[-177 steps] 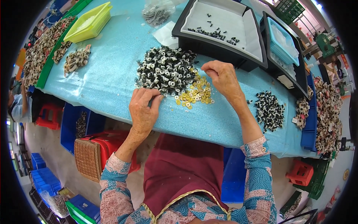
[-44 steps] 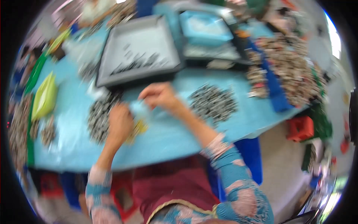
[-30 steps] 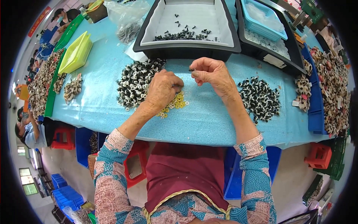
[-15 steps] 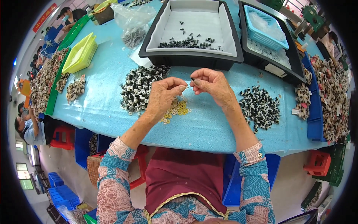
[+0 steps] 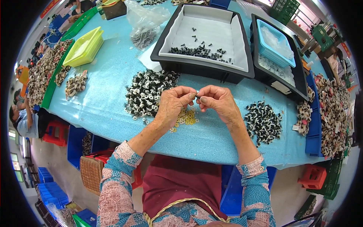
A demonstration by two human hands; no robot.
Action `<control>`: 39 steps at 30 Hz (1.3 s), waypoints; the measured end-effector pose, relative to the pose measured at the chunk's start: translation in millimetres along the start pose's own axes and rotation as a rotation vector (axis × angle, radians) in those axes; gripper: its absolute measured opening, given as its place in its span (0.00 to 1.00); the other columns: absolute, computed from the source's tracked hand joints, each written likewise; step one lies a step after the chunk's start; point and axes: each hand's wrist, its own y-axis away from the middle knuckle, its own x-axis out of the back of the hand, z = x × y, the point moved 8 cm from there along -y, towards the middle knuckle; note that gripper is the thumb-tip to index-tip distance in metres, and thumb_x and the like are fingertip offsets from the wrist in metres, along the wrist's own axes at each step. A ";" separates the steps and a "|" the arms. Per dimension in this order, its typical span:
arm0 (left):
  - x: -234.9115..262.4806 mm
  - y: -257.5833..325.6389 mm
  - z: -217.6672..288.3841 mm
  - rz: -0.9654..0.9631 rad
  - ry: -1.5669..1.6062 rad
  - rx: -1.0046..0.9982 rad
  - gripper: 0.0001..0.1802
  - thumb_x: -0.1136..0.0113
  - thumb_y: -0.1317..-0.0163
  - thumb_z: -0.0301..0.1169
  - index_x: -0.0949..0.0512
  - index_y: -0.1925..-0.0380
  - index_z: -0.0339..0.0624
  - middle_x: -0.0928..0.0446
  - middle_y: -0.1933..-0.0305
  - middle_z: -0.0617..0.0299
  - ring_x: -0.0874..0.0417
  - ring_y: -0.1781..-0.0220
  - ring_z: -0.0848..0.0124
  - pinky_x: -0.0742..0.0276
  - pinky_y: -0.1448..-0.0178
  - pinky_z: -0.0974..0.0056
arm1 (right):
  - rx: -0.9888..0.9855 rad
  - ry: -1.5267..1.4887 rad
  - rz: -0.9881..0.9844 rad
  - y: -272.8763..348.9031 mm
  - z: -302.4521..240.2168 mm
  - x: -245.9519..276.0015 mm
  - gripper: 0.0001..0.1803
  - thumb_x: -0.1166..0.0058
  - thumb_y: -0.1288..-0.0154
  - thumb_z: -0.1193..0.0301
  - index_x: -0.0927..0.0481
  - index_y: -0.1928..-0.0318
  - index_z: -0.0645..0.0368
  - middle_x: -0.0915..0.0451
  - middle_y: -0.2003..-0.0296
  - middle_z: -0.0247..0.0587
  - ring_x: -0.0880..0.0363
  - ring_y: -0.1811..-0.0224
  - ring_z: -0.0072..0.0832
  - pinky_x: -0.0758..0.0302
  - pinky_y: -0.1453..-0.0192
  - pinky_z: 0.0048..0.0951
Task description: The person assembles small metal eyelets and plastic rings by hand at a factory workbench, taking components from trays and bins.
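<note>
My left hand (image 5: 170, 105) and my right hand (image 5: 222, 105) meet fingertip to fingertip above the table, both pinched closed. Between them shows a small black peg (image 5: 197, 97), gripped by my right thumb and finger. Whatever the left fingertips pinch is too small and covered to make out. Beyond my left hand lies a heap of black pegs with white rings (image 5: 145, 94). Loose yellow and white washers (image 5: 186, 117) are scattered below my hands. Right of my right hand sits another heap of black-and-white pegs (image 5: 264, 123).
A black tray with white lining (image 5: 211, 28) holds loose black pegs (image 5: 200, 52). Beside it, a black bin carries a blue basket (image 5: 274, 41). A yellow-green basket (image 5: 84, 47) stands left. Furry spotted pieces fill the green tray (image 5: 56, 72) and blue tray (image 5: 314, 132).
My hands, slightly apart before, have come together at the fingertips, bringing the black peg against the left fingers. The whole view has shifted and tilted a little.
</note>
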 end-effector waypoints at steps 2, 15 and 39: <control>-1.0 -0.1 -0.1 -0.003 0.003 0.000 0.08 0.40 0.41 0.29 0.20 0.65 0.36 0.22 0.71 0.66 0.26 0.72 0.80 0.34 0.69 0.76 | -0.010 -0.014 0.006 0.1 -0.1 0.5 0.09 0.41 0.43 0.74 0.22 0.62 0.65 0.21 0.71 0.39 0.23 0.71 0.21 0.23 0.68 0.21; -3.3 1.1 -4.9 -0.035 0.078 0.031 0.08 0.41 0.40 0.31 0.23 0.65 0.37 0.24 0.70 0.66 0.26 0.69 0.78 0.33 0.64 0.74 | -0.043 -0.032 0.071 -0.3 4.3 8.0 0.09 0.43 0.39 0.71 0.22 0.62 0.64 0.21 0.71 0.38 0.24 0.72 0.20 0.24 0.69 0.20; -11.6 23.0 14.7 -0.059 -0.101 -0.098 0.07 0.44 0.37 0.30 0.23 0.65 0.37 0.24 0.71 0.67 0.26 0.70 0.80 0.30 0.64 0.76 | 0.114 0.132 0.013 5.8 -20.2 -9.8 0.11 0.38 0.47 0.75 0.20 0.62 0.65 0.21 0.74 0.37 0.23 0.73 0.21 0.24 0.68 0.21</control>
